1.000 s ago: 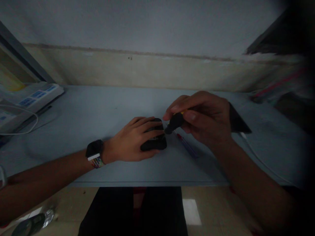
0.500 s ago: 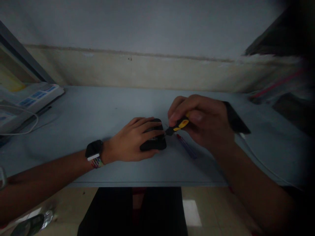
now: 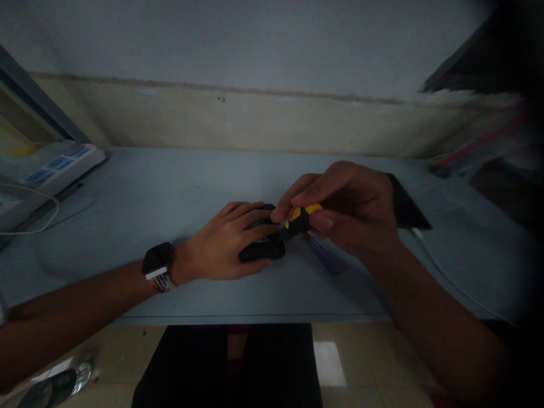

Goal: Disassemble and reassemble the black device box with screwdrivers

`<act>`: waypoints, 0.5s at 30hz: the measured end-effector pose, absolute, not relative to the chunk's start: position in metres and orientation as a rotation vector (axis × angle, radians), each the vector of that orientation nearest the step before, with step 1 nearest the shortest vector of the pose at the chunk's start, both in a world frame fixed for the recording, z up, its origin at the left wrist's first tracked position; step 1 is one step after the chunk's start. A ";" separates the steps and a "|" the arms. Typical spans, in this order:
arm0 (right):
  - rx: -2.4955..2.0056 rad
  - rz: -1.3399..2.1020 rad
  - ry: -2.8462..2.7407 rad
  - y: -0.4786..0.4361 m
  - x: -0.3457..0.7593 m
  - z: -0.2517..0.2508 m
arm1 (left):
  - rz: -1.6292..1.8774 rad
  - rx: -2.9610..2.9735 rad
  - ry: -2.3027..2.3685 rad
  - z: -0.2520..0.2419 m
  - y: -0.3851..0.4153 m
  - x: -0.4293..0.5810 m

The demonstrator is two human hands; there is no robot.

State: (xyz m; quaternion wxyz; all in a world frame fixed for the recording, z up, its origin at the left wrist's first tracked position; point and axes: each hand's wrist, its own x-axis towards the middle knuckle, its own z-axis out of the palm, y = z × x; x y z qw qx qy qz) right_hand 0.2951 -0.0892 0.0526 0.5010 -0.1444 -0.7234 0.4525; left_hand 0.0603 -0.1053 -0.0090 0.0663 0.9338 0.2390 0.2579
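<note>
My left hand (image 3: 229, 241) lies over a small black device with rounded corners (image 3: 263, 250) and holds it against the table, thumb along its near side and fingers across its top. My right hand (image 3: 352, 212) pinches the yellow and black handle of a short screwdriver (image 3: 297, 221) between thumb and fingers. The screwdriver's front end points at the device's right edge, beside my left fingertips; its tip is hard to make out. A second screwdriver, with a translucent purple handle (image 3: 323, 256), lies on the table just below my right hand.
Behind my right hand lies a flat black object (image 3: 408, 204) with a white cable (image 3: 442, 269). At the left stands a white box with blue labels (image 3: 59, 164), another cable (image 3: 53, 198) near it. A wall (image 3: 255, 124) closes off the back of the grey table (image 3: 170, 181).
My right fingers have shifted on the screwdriver handle, which has turned and now looks more foreshortened. The index finger has come closer to the device. My left hand stays on the device.
</note>
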 end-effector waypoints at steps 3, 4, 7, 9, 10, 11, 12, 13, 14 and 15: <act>-0.418 1.129 -1.779 -0.089 0.300 0.053 | 0.782 2.814 0.716 -0.011 -0.105 0.060; -0.425 1.144 -1.785 -0.089 0.301 0.053 | 0.784 2.815 0.717 -0.011 -0.105 0.060; -0.411 1.198 -1.776 -0.090 0.302 0.056 | 0.781 2.827 0.716 -0.012 -0.105 0.058; -0.376 1.221 -1.750 -0.090 0.300 0.059 | 0.770 2.831 0.716 -0.012 -0.105 0.058; -0.357 1.226 -1.735 -0.090 0.299 0.061 | 0.764 2.829 0.718 -0.011 -0.105 0.058; -0.350 1.229 -1.722 -0.091 0.297 0.062 | 0.758 2.823 0.725 -0.011 -0.105 0.058; -0.357 1.230 -1.712 -0.091 0.297 0.063 | 0.753 2.815 0.730 -0.010 -0.106 0.059; -0.373 1.229 -1.708 -0.091 0.296 0.063 | 0.749 2.808 0.734 -0.009 -0.106 0.059; -0.387 1.221 -1.707 -0.092 0.296 0.062 | 0.742 2.800 0.740 -0.008 -0.106 0.059; -0.391 1.209 -1.710 -0.092 0.296 0.061 | 0.733 2.792 0.746 -0.007 -0.106 0.060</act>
